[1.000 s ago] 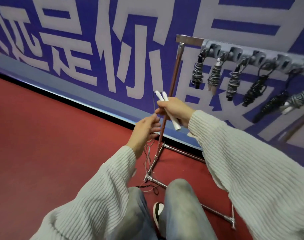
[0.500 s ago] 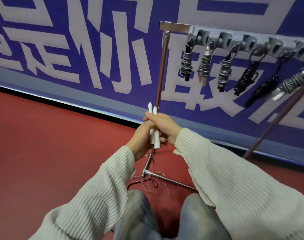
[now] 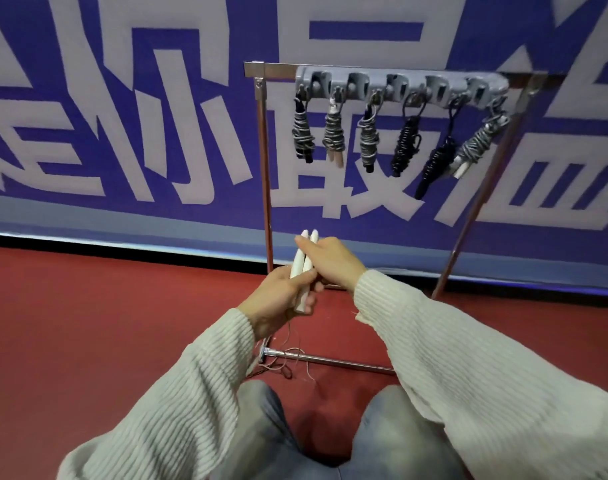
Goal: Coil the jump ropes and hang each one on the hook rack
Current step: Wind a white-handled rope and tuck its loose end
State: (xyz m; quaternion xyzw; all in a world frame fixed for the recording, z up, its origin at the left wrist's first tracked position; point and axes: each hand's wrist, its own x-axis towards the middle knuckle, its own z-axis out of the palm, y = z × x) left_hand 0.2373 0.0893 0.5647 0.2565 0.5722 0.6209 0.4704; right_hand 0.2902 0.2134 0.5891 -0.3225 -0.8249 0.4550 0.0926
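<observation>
handles: two white plastic jump-rope handles, long axis pointing up; left hand gripping low, right hand clasping beside; grey hook rack lying ahead, above right.

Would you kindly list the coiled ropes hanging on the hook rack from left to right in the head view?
On the hook rack: first grey coil → grey coil with pale handles → third grey coil → first black coil → second black coil → tilted grey coil with white handles.

Blue wall banner with large pale characters, a paler blue band along its base, black strip where it meets the floor, dark red floor, even indoor light
</observation>
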